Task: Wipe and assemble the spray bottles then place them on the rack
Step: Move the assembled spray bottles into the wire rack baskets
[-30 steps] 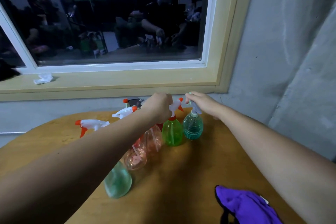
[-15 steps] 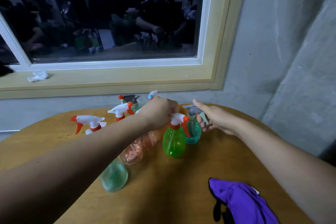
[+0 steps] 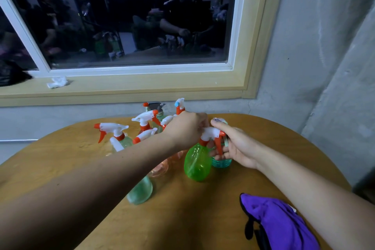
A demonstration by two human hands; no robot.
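The left hand (image 3: 188, 128) is gripping the white top of the green bottle (image 3: 197, 162) on the table (image 3: 203, 219). The right hand (image 3: 235, 146) is holding the teal bottle (image 3: 222, 163) beside it. The purple cloth (image 3: 278, 221) is lying nearby. No rack is showing, so much work looks left.

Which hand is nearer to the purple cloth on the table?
Right. The right hand holds the teal spray bottle, straight beyond the purple cloth. The left hand grips the white sprayer head of the green spray bottle, farther to the left.
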